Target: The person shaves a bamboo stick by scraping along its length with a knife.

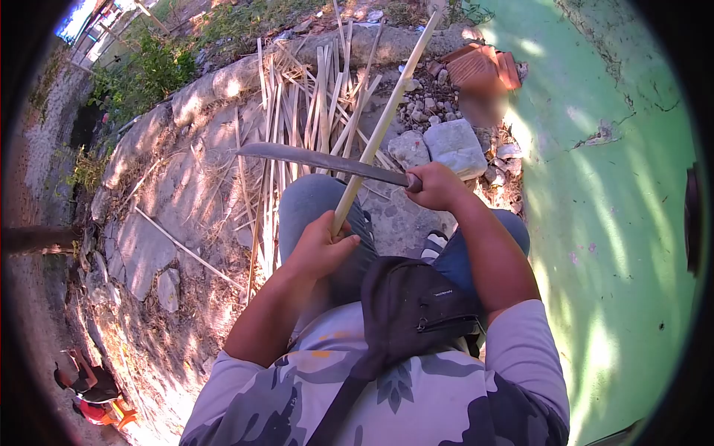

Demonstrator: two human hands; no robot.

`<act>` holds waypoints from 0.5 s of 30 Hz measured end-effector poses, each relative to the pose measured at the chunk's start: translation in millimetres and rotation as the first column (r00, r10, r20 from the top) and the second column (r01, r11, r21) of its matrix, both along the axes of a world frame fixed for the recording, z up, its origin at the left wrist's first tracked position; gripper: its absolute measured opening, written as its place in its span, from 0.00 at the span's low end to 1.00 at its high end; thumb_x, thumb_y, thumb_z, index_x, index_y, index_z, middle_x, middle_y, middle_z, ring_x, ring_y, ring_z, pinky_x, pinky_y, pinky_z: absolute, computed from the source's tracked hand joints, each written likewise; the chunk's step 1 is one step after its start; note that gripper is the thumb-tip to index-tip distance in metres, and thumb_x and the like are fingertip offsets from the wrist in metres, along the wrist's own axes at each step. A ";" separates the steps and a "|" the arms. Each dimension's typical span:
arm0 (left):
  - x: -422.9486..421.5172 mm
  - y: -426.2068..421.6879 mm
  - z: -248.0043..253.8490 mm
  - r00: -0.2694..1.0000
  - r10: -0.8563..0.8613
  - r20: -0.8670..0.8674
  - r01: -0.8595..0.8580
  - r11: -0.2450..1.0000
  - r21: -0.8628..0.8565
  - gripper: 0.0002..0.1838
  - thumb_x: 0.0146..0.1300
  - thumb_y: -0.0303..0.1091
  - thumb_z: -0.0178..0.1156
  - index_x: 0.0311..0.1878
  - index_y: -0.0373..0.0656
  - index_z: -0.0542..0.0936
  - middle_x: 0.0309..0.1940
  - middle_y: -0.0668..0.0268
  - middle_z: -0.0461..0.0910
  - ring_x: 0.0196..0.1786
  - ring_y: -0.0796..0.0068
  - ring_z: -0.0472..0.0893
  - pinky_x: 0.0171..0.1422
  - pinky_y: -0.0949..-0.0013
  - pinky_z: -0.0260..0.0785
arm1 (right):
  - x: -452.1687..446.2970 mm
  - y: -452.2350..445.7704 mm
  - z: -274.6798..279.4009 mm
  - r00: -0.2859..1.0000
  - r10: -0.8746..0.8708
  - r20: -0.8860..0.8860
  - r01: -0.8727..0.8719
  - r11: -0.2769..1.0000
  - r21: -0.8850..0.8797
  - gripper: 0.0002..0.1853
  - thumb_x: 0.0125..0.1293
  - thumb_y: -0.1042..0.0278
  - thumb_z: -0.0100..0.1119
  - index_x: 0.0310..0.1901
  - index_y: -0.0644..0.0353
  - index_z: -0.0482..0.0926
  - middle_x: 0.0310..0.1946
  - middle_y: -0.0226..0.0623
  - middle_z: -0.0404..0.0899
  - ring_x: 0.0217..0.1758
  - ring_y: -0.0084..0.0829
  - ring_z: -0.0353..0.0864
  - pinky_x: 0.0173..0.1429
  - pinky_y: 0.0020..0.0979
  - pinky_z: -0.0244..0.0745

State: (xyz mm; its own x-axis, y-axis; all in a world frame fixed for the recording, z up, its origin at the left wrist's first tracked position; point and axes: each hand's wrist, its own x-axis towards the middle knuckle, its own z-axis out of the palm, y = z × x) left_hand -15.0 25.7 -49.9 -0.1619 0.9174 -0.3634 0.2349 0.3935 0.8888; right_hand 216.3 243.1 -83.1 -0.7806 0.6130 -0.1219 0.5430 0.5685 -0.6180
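Observation:
My left hand (323, 249) is closed round the lower end of a long pale strip of split bamboo (387, 115), which slants up and away to the right. In my right hand (437, 187) is the handle of a machete (320, 157). Its long blade points left and lies across the bamboo strip, a little above my left hand; whether the edge bites into the strip I cannot tell. Past my knees, many similar split strips (323, 97) lie in a loose pile on the ground.
Concrete blocks (454, 147) and rubble lie ahead to the right, with orange bricks (480, 68) behind them. A green wall (610, 223) runs along my right side. A single thin stick (190, 251) lies on the left. Another person (93, 386) is at the far lower left.

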 end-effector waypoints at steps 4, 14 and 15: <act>3.8 -1.5 4.8 0.998 -0.004 -0.069 0.006 1.000 0.020 0.18 0.63 0.36 0.74 0.47 0.36 0.77 0.31 0.66 0.78 0.33 0.78 0.75 0.38 0.67 0.71 | -4.6 -17.3 8.5 0.995 0.094 -0.035 -0.093 0.995 0.045 0.09 0.59 0.60 0.67 0.37 0.54 0.85 0.31 0.48 0.86 0.39 0.55 0.86 0.46 0.52 0.81; 4.1 -1.3 1.8 0.975 -0.123 -0.184 0.133 0.990 0.047 0.18 0.64 0.37 0.74 0.45 0.36 0.78 0.30 0.63 0.79 0.33 0.76 0.76 0.38 0.65 0.72 | 19.4 15.4 -6.0 0.962 -0.212 -0.173 0.193 0.973 -0.123 0.13 0.60 0.62 0.73 0.35 0.62 0.82 0.26 0.42 0.82 0.30 0.39 0.81 0.40 0.40 0.76; 4.5 -1.0 1.7 0.979 -0.107 -0.174 0.116 0.992 0.047 0.18 0.64 0.37 0.74 0.45 0.36 0.78 0.30 0.64 0.79 0.32 0.76 0.76 0.38 0.65 0.72 | 20.7 10.6 -2.2 0.969 -0.184 -0.166 0.166 0.979 -0.115 0.13 0.60 0.62 0.75 0.35 0.62 0.81 0.24 0.39 0.81 0.27 0.34 0.78 0.38 0.39 0.75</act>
State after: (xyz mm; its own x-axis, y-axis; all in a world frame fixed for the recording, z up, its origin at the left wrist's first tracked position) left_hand -10.5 24.7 -48.2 -0.1127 0.9516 -0.2861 0.4248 0.3064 0.8518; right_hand 237.0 253.7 -85.3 -0.6770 0.7335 -0.0602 0.5069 0.4055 -0.7607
